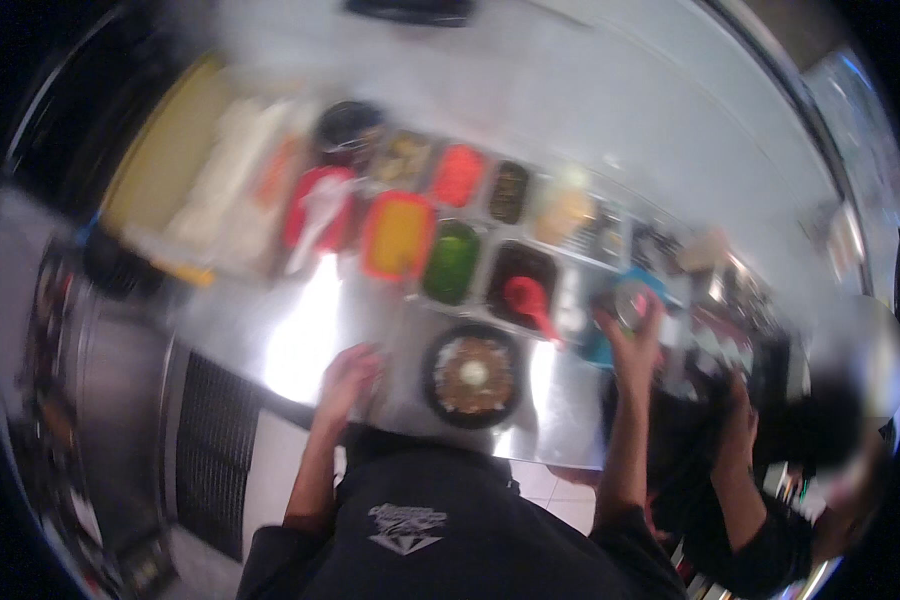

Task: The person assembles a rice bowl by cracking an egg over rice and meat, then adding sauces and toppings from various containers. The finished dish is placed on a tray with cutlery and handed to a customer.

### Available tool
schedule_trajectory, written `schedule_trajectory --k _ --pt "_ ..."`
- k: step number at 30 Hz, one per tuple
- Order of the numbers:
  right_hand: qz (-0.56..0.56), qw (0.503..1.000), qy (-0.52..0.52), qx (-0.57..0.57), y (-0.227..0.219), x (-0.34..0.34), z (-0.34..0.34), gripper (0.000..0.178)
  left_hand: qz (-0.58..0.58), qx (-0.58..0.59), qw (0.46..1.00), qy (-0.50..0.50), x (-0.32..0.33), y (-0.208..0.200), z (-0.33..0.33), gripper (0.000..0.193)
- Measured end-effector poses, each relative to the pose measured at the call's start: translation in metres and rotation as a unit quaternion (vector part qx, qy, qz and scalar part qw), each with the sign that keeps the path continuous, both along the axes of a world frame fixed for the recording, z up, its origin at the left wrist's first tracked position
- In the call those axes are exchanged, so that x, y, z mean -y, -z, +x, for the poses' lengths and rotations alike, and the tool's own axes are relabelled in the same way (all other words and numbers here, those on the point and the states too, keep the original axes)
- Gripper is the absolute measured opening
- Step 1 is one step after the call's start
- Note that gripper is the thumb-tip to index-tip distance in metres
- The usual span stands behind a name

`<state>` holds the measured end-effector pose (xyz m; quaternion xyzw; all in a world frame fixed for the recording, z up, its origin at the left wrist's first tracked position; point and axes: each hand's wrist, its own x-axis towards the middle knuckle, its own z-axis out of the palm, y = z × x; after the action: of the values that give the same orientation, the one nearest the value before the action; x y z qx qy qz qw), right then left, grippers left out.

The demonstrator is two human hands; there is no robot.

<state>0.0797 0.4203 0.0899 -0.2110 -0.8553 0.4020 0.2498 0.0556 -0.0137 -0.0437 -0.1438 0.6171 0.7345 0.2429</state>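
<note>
Head view, near to far: our dark bowl (430, 374) sits upright just in from the counter (570, 420) edge, brownish food (460, 392) inside, pale lump (474, 374) on top. Main risk we see: a sleeve or wrist catching the rim; with so little counter on our side, it could tip off.

Left hand (352, 370) is over the edge left of the bowl, apart from it, fingers loosely bent. Blur there, so we can't tell whether it pinches anything. It isn't bracing the bowl, so a knock would probably slide it.

Right hand (632, 330) is clamped round a small round-topped container (631, 303), well right of the bowl, beside a blue item (598, 352). A slick wall or loose grip could drop it.

Co-worker's hand (736, 412) is close on our right; if both arms swing, elbows could clash and spill whatever we carry.

Further out, the red ladle (523, 293) pokes its handle over the near rim of the dark-filled tray (494, 300). A passing forearm could flip it. Beyond its left side, chopped greens (452, 262) sit close enough to catch drips.
</note>
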Motion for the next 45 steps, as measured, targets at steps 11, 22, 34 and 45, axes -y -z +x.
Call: schedule_trajectory --k 11,22,34,45 --pt "0.217 0.972 -0.026 0.087 0.074 -0.096 -0.121 0.075 -0.031 -0.019 0.999 -0.004 -0.010 -0.019 -0.009 0.051" --pt "0.201 0.960 -0.025 0.196 0.101 -0.175 -0.126 0.067 -0.001 0.002 0.999 -0.048 -0.001 -0.009 0.002 0.046" --pt "0.331 0.926 0.009 0.181 0.087 -0.160 -0.113 0.071 -0.003 -0.003 1.000 -0.013 -0.001 -0.001 -0.009 0.052" --pt "-0.297 0.938 -0.026 -0.176 0.017 -0.018 -0.003 0.079 -0.019 -0.017 0.997 0.073 -0.001 -0.002 -0.011 0.046"
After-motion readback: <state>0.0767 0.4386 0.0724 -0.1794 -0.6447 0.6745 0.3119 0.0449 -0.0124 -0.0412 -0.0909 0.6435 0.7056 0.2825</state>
